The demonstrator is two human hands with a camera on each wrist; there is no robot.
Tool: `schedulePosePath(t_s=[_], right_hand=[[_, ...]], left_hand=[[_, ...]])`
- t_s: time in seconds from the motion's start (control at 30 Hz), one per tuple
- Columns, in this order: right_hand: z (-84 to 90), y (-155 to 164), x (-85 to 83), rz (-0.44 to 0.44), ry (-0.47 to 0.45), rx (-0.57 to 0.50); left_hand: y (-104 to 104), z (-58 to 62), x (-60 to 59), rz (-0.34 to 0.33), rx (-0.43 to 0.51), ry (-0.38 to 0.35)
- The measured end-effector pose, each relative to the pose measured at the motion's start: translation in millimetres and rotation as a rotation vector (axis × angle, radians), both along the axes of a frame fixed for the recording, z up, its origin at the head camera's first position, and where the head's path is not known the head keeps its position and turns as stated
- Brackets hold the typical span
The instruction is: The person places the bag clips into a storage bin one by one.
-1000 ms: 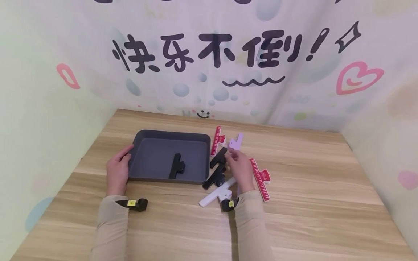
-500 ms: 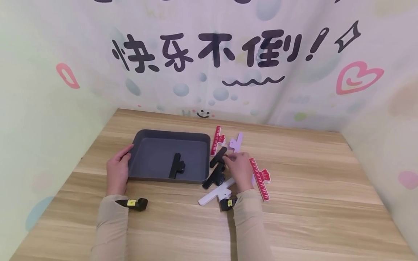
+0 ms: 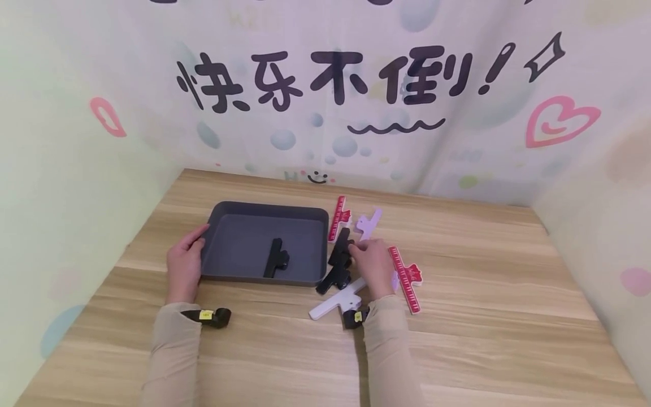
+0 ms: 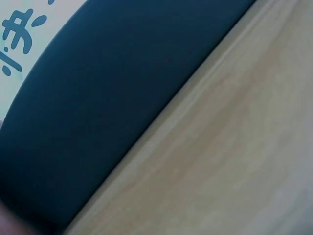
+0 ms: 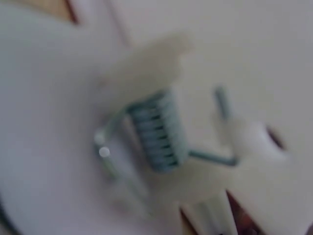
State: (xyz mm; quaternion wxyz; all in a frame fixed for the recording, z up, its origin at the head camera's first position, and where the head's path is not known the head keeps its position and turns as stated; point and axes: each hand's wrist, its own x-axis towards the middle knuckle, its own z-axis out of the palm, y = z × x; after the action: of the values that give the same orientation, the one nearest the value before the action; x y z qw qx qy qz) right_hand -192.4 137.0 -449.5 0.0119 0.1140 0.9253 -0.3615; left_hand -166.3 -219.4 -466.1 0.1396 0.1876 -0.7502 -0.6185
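Note:
My left hand (image 3: 184, 270) grips the left side of a dark grey tray (image 3: 239, 240), its thumb at the rim. In the left wrist view the tray's outer wall (image 4: 122, 83) fills the upper left. One black clip (image 3: 275, 258) lies inside the tray. Right of the tray, my right hand (image 3: 375, 265) pinches the handle of another black clip (image 3: 341, 247); the fingertips partly cover it. Just below lies a further black clip (image 3: 334, 278). A white clip (image 3: 333, 301) extends under the right wrist, and the right wrist view shows a blurred metal spring (image 5: 159, 132) up close.
A red clip with a keyboard print (image 3: 336, 223) and a lilac clip (image 3: 368, 224) lie behind the right hand. To its right is a second red clip (image 3: 405, 280). A lilac piece (image 3: 395, 280) is mostly hidden by the hand. A printed cloth (image 3: 315, 152) hangs behind the table.
My right hand has come slightly nearer and taken hold of the upper black clip, which has turned more upright in view. The lilac clip has tilted slightly. The left hand and tray stay put.

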Motion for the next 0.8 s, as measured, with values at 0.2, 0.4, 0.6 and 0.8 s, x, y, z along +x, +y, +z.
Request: schedulePosePath(t_s=[0.2, 0.4, 0.6, 0.8], right_hand=[[1.7, 2.6, 0.1, -0.028, 0.019, -0.089], [0.8, 5.1, 1.5, -0.089, 0.024, -0.227], [-0.1, 6.1, -0.6, -0.134, 0.085, -0.304], [0.0, 5.4, -0.4, -0.169, 0.134, -0.463]], left_hand=[[1.2, -0.7, -0.1, -0.006, -0.002, -0.012], [2.2, 1.4, -1.0, -0.021, -0.01, -0.013], [2.3, 1.5, -1.7, -0.01, -0.004, -0.005], [0.1, -0.7, -1.0, -0.001, -0.011, -0.008]])
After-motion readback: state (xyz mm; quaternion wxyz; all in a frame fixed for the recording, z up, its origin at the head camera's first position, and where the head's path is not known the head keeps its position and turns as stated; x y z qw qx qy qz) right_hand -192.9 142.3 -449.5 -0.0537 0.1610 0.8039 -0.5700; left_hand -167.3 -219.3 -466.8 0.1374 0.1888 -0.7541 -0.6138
